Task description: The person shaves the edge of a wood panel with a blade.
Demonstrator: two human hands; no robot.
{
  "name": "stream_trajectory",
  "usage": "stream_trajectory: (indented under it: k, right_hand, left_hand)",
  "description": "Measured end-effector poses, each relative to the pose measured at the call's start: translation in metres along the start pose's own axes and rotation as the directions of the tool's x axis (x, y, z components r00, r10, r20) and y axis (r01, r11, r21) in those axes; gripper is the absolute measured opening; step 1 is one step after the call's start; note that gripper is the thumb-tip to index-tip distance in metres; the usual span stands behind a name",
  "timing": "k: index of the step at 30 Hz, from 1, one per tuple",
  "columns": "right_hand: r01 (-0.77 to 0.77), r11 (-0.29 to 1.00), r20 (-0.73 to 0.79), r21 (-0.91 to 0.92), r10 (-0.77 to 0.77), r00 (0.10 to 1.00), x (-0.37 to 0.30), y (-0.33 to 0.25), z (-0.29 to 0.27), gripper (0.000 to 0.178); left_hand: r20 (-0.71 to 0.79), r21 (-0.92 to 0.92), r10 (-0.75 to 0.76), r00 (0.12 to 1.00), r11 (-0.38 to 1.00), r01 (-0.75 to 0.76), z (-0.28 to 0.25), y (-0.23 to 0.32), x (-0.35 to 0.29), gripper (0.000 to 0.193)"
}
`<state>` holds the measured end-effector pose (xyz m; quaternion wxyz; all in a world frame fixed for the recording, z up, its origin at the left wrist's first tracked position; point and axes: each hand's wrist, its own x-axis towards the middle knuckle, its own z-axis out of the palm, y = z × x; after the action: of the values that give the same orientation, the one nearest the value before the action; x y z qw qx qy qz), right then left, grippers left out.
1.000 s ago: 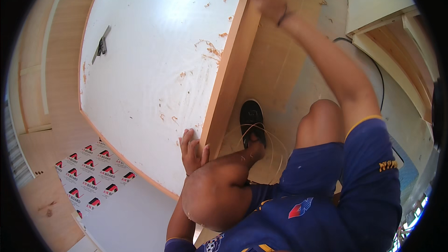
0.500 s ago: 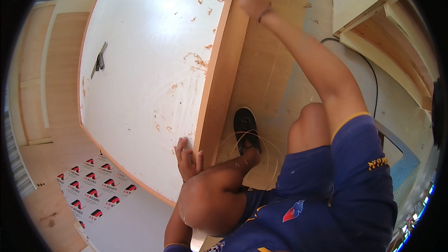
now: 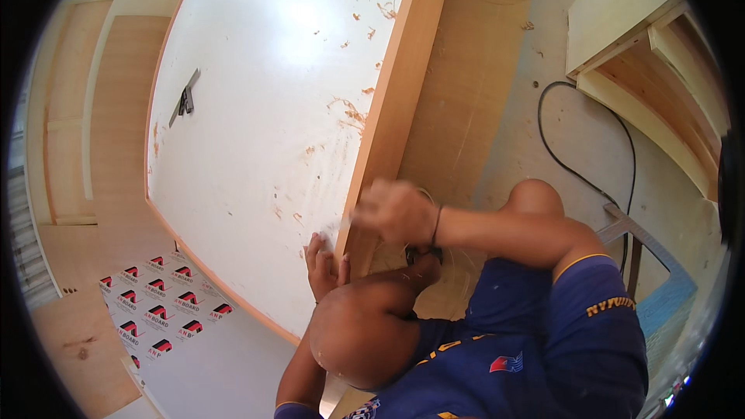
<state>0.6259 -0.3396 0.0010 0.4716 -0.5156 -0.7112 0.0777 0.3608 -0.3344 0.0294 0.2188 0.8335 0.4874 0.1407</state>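
A large white panel [image 3: 256,147] with a wood-coloured edge strip [image 3: 396,70] lies in front of me. My left hand [image 3: 320,268] rests at its near right corner, fingers apart on the white face and over the edge. Just above it, my right hand [image 3: 396,213] is closed at the edge strip, smeared by motion. A thin, pale tool [image 3: 335,225] juts from it toward the left fingers, too blurred to name its kind. Curled wood-coloured shavings [image 3: 351,112] are scattered along that side of the panel.
A dark-handled metal tool [image 3: 185,101] lies on the panel's left part. To the right are a wooden cabinet frame [image 3: 621,39], a black cable [image 3: 543,124] and a blue-and-grey metal square [image 3: 660,287]. Printed sheeting [image 3: 167,302] lies at the lower left.
My right hand has swept from the far end of the edge strip back toward me, close to my left hand. My left hand stays at the corner. The whole view has shifted slightly.
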Motion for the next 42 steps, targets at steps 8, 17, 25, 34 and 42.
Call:
stream_trajectory:
  k: [8, 17, 25, 34, 42]
  right_hand:
    - [-0.557, 0.772, -0.462, -0.304, 0.392, 0.795, 0.110, 0.267, -0.119, 0.032]
    - [-0.070, 0.902, -0.199, -0.426, -0.017, 0.980, 0.061, 0.118, -0.027, 0.027]
    - [-0.049, 0.996, -0.050, 0.069, 0.053, 0.997, 0.009, -0.001, 0.000, 0.017]
    - [-0.418, 0.838, -0.388, -0.351, 0.277, 0.879, 0.105, 0.268, -0.124, 0.023]
    - [-0.314, 0.827, -0.282, -0.466, 0.198, 0.939, 0.096, 0.214, -0.072, 0.028]
  left_hand:
    - [0.004, 0.045, 0.086, 0.996, 0.995, -0.086, 0.006, 0.000, 0.004, 0.022]
    - [-0.102, 0.018, 0.113, 0.988, 0.994, -0.112, -0.008, -0.008, -0.002, 0.026]
    - [-0.087, 0.014, -0.010, 0.996, 1.000, 0.011, 0.002, -0.004, -0.006, 0.030]
    - [-0.038, -0.005, 0.044, 0.998, 0.999, -0.044, 0.008, -0.002, -0.003, 0.024]
    - [-0.067, 0.037, 0.046, 0.997, 0.998, -0.043, 0.000, 0.003, -0.003, 0.022]
